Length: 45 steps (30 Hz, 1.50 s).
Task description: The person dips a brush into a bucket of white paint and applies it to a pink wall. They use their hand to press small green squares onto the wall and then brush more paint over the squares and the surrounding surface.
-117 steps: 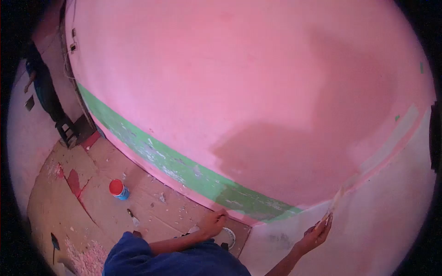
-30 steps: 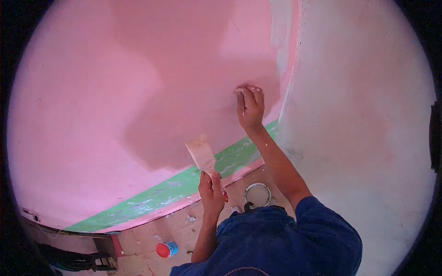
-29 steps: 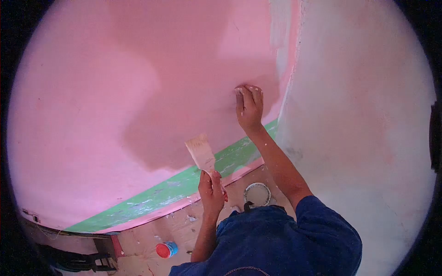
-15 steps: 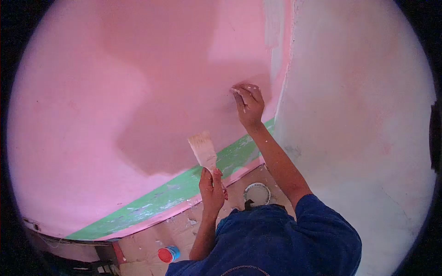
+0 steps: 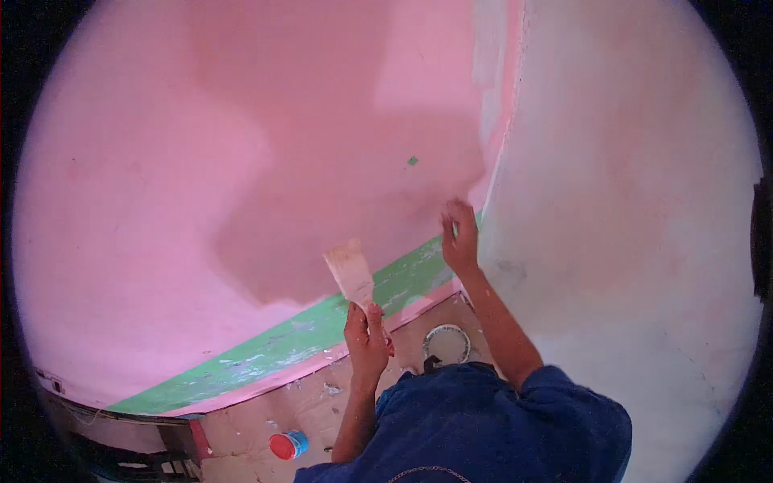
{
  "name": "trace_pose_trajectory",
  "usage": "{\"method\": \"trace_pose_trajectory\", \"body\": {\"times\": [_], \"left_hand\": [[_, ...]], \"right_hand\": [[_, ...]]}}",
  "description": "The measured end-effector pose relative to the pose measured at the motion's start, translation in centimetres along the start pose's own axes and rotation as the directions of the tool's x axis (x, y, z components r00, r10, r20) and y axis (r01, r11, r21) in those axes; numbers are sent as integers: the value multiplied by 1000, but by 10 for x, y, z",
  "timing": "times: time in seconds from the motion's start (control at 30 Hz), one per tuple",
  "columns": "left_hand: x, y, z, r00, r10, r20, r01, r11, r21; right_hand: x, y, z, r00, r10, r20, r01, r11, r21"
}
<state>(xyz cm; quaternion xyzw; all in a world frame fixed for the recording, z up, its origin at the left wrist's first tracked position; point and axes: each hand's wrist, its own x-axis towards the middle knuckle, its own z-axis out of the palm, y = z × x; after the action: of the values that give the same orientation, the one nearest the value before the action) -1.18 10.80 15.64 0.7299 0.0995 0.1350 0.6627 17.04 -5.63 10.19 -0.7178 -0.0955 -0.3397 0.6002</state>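
Note:
My left hand is closed around the handle of a putty knife. Its wide pale blade points up in front of the wall, and a bit of red shows at the handle's lower end. My right hand is near the wall corner, in front of the green band. Its fingertips are smeared by motion, but a gap shows between thumb and fingers, and I see nothing held. Above it, a small green patch shows on the pink wall.
A pale wall meets the pink one on the right. On the debris-strewn floor, a round white-rimmed bucket stands close to my body. Further left is a small blue container with a red top. Dark furniture occupies the lower left.
My right hand has come away from the upper spot on the pink wall and dropped down. The small green patch now shows there. My left hand has barely moved.

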Motion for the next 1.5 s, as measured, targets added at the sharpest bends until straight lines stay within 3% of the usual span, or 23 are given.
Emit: {"method": "trace_pose_trajectory", "body": {"times": [0.03, 0.1, 0.17, 0.2, 0.23, 0.27, 0.33, 0.37, 0.4, 0.43, 0.47, 0.5, 0.57, 0.67, 0.77, 0.83, 0.9, 1.0, 1.13, 1.2, 1.33, 1.43, 1.5], "left_hand": [[0, -7, -1, 1000, 7, -6, -7, 1000, -6], [2, -28, -5, 988, 154, -33, -152, 987, 58], [1, -23, -1, 991, 130, -25, -129, 991, 24], [-1, -20, 1, 995, 103, -6, -104, 995, -11], [-2, -19, 3, 993, 115, -5, -115, 993, -24], [-4, -19, 3, 996, 87, 15, -88, 996, 7], [-3, -9, 9, 995, 91, 37, -92, 996, 20], [-5, -1, 10, 998, 51, 46, -50, 999, -10], [-7, 3, 11, 998, 8, 57, -6, 999, -36], [-7, 2, 12, 999, -2, 52, 5, 998, -68], [-7, 1, 10, 998, 15, 56, -10, 997, -76], [-7, 0, 9, 998, 17, 63, -15, 999, -30], [-8, 3, 12, 997, 28, 67, -29, 1000, 12], [-10, 6, 13, 997, 49, 59, -47, 998, -33], [-11, -2, 13, 997, 79, 14, -79, 997, -21], [-14, 2, 16, 1000, -7, -5, 6, 995, -97], [-14, 5, 18, 1000, 9, -5, -10, 996, -88], [-14, 6, 19, 999, 39, -5, -40, 998, -54], [-14, 3, 18, 997, 76, -20, -77, 996, -41], [-13, -1, 19, 998, 62, -30, -64, 996, -55], [-17, 1, 29, 998, 46, -38, -49, 994, -102], [-16, 1, 26, 997, 72, -25, -73, 997, -39], [-15, 0, 23, 998, 63, -21, -64, 997, -49]], "right_hand": [[-23, -6, -14, 945, 317, 74, -325, 932, 159], [-69, 23, -42, 850, 502, 162, -492, 865, -101], [-126, 87, -63, 861, 422, 284, -238, 828, -508], [-163, 146, -82, 796, 269, 543, 93, 831, -548], [-177, 188, -96, 629, 141, 764, 419, 767, -487], [-158, 165, -97, 636, 132, 760, 430, 757, -492], [-94, 58, -93, 752, 474, 458, -107, 773, -625], [-58, 25, -87, 796, 474, 375, -245, 820, -517], [-32, 12, -83, 933, 258, 252, -86, 838, -539], [4, -18, -83, 956, 223, 192, -132, 909, -394], [36, -48, -82, 976, 188, 110, -122, 891, -437], [65, -53, -80, 995, -96, -2, 88, 921, -379], [122, -93, -83, 929, -342, -140, 252, 863, -439], [183, -133, -85, 956, -277, -93, 254, 945, -207], [225, -171, -72, 966, -249, -67, 257, 952, 168], [249, -194, -59, 940, -332, -77, 341, 922, 183], [271, -214, -41, 845, -509, -165, 523, 851, 47], [291, -239, -24, 765, -625, -156, 625, 778, -58], [301, -248, -16, 769, -627, -125, 617, 779, -111], [305, -250, -14, 865, -492, -98, 489, 871, -52], [306, -246, -26, 883, -461, -85, 459, 888, -36], [312, -246, -26, 862, -503, -59, 498, 863, -83], [312, -248, -28, 736, -674, -55, 656, 731, -188]]}}
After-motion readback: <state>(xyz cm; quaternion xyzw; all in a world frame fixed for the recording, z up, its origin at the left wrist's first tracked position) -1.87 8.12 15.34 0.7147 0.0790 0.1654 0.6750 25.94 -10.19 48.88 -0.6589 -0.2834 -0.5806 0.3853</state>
